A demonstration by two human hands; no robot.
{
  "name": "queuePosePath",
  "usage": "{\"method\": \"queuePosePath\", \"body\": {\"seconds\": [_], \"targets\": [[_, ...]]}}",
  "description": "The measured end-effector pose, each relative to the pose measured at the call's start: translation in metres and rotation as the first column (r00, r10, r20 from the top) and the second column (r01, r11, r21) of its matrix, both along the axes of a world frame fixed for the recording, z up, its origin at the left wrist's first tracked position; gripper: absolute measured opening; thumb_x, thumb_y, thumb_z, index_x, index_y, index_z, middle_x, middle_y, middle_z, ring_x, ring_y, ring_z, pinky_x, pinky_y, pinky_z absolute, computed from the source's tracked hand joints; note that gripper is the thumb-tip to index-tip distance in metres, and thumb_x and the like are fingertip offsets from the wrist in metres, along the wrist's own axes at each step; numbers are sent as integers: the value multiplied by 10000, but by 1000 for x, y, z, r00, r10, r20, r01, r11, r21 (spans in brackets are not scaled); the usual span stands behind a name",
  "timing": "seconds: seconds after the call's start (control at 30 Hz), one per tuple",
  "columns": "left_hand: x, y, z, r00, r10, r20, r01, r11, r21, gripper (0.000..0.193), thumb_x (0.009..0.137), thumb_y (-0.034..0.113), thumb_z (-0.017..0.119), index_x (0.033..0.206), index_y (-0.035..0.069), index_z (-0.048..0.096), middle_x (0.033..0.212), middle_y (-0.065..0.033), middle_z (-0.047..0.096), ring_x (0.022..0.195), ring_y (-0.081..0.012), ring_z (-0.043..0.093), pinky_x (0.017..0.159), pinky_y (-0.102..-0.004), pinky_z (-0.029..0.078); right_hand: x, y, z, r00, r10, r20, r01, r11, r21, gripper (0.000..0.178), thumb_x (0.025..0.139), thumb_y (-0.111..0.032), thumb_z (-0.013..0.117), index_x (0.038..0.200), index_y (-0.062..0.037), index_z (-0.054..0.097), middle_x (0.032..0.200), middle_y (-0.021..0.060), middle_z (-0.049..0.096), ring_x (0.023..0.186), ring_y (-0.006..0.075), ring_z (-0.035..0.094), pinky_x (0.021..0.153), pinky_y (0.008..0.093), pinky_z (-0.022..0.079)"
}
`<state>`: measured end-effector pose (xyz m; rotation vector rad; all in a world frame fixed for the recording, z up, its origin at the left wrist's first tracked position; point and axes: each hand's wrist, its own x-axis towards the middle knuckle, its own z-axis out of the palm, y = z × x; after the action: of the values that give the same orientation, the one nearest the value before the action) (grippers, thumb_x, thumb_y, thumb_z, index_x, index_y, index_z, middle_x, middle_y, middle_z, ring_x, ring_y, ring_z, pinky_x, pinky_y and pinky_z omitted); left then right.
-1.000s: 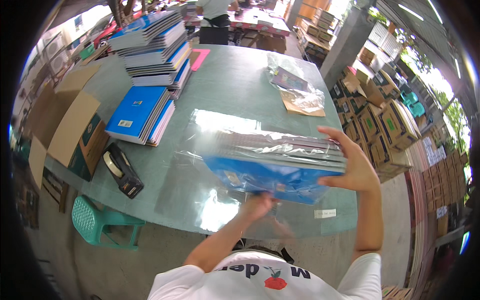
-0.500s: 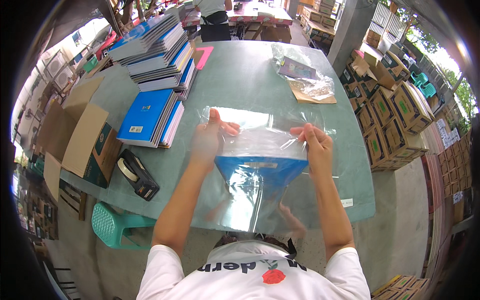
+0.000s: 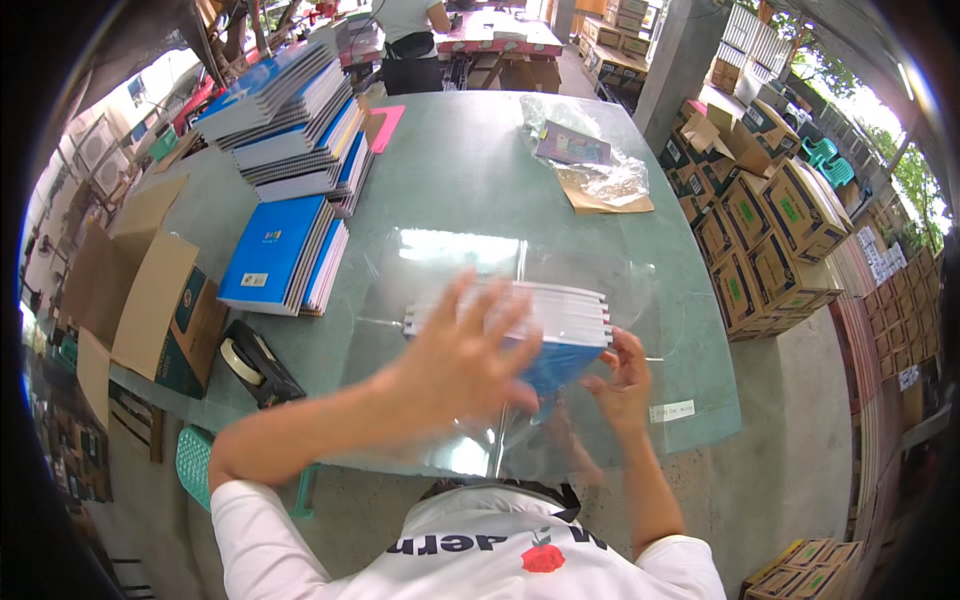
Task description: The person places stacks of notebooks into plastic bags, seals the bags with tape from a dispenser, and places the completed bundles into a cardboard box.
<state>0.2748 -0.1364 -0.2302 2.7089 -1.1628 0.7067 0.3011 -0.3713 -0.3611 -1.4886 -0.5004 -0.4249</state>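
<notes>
In front of me a small stack of notebooks (image 3: 565,305) lies on the green table, blue cover toward me and white page edges facing up and away. Clear plastic film (image 3: 590,262) spreads around it, creased and shiny; whether it wraps the whole stack I cannot tell. My left hand (image 3: 462,350) is over the stack's left part, fingers spread and smeared by motion, hiding the pages below. At the stack's right corner my right hand (image 3: 622,385) has its fingers curled, thumb on the near side. Its exact hold is partly hidden.
On the left stand a tall stack of spiral notebooks (image 3: 290,125), a lower blue-covered pile (image 3: 275,250), a black tape dispenser (image 3: 258,365) and an open carton (image 3: 150,300). A wrapped notebook (image 3: 575,143) lies far right. Cartons (image 3: 770,240) pile beyond; a person (image 3: 410,40) stands behind.
My left hand let go of the film's far edge and swept right over the stack. My right hand came nearer, down to the stack's corner. The raised film now lies lower, toward the table.
</notes>
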Motion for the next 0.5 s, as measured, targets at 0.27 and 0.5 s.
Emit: {"method": "queuePosePath", "body": {"seconds": [0.27,0.5], "targets": [[46,9,39,965,53,-256,12,969,248,181,690,255,650,747,88,612,803,-95,525,867,-268,506,772,-397,416,9,-8,13,991,-82,110,110,955,-277,628,639,-217,799,1182,-45,532,1107,112,497,987,219,501,823,328,428],[-40,11,80,789,-336,-515,457,880,126,309,708,251,642,969,106,565,928,-117,528,901,-264,519,747,-370,437,11,-4,69,863,20,504,352,692,-630,554,588,-250,777,1081,-75,594,1079,74,532,967,267,501,821,373,418]]}}
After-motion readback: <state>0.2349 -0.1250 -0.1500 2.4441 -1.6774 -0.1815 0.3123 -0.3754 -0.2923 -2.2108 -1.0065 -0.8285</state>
